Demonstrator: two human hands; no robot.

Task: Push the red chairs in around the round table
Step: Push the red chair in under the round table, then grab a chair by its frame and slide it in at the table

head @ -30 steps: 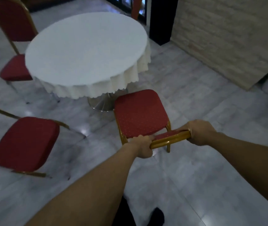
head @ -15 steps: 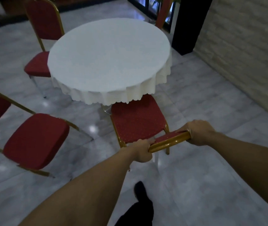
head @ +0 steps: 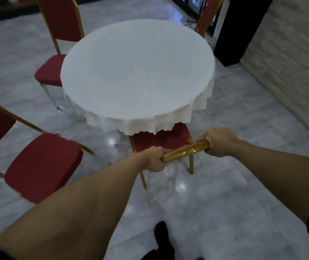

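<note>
While both arms reached forward from the bottom of the head view, the left hand [head: 154, 158] was curled tight around the left end of the gold top rail [head: 185, 151] of the nearest red chair [head: 164, 138], and the right hand [head: 220, 141] was wrapped closed around the rail's right end. Fingers of both hands were pressed around the tube; bare rail showed between the fists.

Nearest chair stood at the table's 6 o'clock. Most of its seat lay under the hanging edge of the white tablecloth [head: 136, 126]; only the rear strip of red cushion and two gold back legs remained visible on the floor side.

Round table [head: 137, 72] filled the centre of the view, top bare under the cloth.

Second red chair [head: 43, 164] at roughly 8 o'clock from the table, well apart from the cloth edge, seat fully exposed, back angled off the left edge of the view.

Third red chair [head: 59, 38] at about 10 o'clock, upright, the near edge of its seat just tucked under the tabletop.

Fourth red chair [head: 207, 15] at about 1 o'clock behind the table; only part of its back showed.

Grey marble floor [head: 234, 194] all round, glossy with light patches. Dark pillar [head: 240, 29] and pale brick wall [head: 290, 59] to the right. A dark shoe [head: 161, 232] showed at the bottom centre.
</note>
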